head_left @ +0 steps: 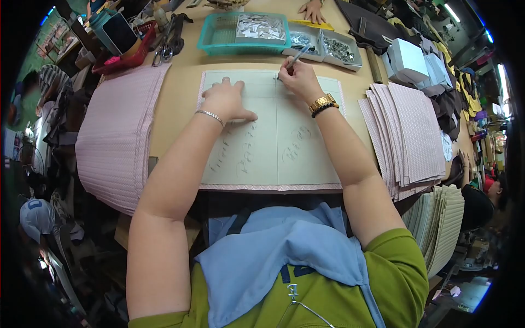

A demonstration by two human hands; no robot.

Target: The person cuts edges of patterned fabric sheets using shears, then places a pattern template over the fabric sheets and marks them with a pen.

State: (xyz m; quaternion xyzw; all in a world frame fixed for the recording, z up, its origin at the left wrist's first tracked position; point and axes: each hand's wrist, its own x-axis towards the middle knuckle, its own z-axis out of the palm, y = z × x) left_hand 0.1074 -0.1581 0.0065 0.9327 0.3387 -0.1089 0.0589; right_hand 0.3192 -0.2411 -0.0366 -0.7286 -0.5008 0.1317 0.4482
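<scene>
A pale green card sheet (pixel 251 147) with handwriting and a ruled line lies in front of me. Pink patterned material (pixel 262 187) shows along its edges from underneath. My left hand (pixel 226 99) presses flat on the upper left of the card, fingers and thumb spread, holding nothing. In my right hand (pixel 302 82) a slim silvery pen (pixel 299 54) is gripped, its tip low at the card's upper edge, close to the ruled line. Whether the tip touches the card or the pink material cannot be made out.
Stacks of pink patterned sheets lie at left (pixel 117 126) and right (pixel 407 128). Behind the card stand a teal basket (pixel 216 50) and a grey tray of metal parts (pixel 350 64). Scissors (pixel 163 54) lie at back left. Another person's hand (pixel 311 11) rests across the table.
</scene>
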